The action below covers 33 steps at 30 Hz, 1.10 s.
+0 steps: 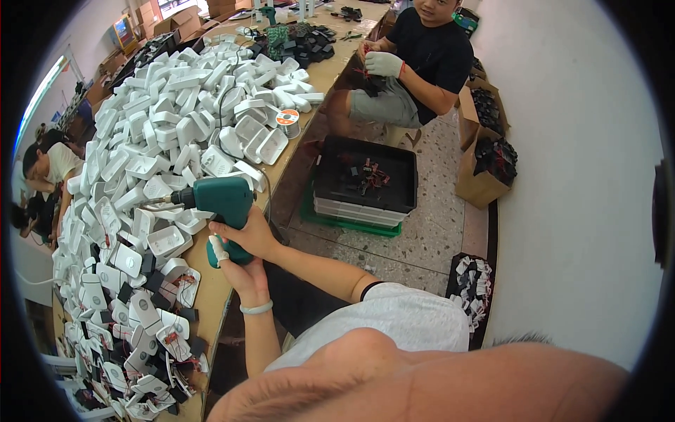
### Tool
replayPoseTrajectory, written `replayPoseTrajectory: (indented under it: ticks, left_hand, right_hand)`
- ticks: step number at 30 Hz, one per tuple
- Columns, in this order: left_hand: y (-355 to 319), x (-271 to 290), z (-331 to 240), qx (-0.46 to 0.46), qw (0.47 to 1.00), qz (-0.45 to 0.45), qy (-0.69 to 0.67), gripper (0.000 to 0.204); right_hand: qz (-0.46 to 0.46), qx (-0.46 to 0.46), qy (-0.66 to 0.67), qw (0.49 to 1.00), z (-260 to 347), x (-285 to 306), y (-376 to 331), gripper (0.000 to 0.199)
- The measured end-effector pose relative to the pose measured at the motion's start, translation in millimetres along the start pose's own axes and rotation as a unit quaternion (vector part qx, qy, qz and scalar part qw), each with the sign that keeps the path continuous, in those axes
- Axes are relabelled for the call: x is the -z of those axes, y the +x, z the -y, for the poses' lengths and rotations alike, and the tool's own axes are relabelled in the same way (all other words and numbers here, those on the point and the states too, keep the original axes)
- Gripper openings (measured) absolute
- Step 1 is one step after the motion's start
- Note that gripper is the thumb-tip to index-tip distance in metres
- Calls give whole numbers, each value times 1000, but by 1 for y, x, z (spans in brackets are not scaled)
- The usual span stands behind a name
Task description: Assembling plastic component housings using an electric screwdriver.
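Observation:
A teal cordless drill (223,195) is held sideways over the table's edge, its black chuck and bit pointing left at the white plastic housings. My right hand (249,234) wraps round its handle just under the body. Below it, my left hand (245,276) closes about the drill's base, with a pale covering on a finger and a bracelet on the wrist; some of its fingers are hidden. White open housings (165,240) lie heaped beside the bit. Whether the bit touches one I cannot tell. Nearer, white covers with black blocks and red wires (144,313) are piled up.
A solder wire spool (287,122) stands near the table edge (278,184). Right of it are stacked crates, the top black tray (337,190) holding red-wired parts. A seated co-worker (429,63) handles red wires. Cardboard boxes (481,179) line the wall; others work at far left.

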<state>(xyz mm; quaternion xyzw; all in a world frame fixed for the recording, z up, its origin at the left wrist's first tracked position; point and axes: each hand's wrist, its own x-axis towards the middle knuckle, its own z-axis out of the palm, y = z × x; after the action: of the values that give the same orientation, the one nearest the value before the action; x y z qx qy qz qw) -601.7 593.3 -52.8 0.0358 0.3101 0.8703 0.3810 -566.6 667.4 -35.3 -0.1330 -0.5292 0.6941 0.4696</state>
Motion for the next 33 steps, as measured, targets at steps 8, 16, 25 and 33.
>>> replayPoseTrajectory:
  ticks: [8,16,25,33]
  left_hand:
    - [5,43,57,-25,995,-1,94,46]
    - [4,15,75,21,988,-52,142,47]
    - [8,49,23,33,997,-34,64,43]
    - [-7,44,4,65,994,-84,38,42]
  right_hand:
    - [10,76,-22,997,5,57,-19,32]
    - [-7,88,-38,995,30,86,-26,32]
    - [18,57,-72,996,13,34,-13,29]
    - [-12,82,-90,992,6,13,-31,28]
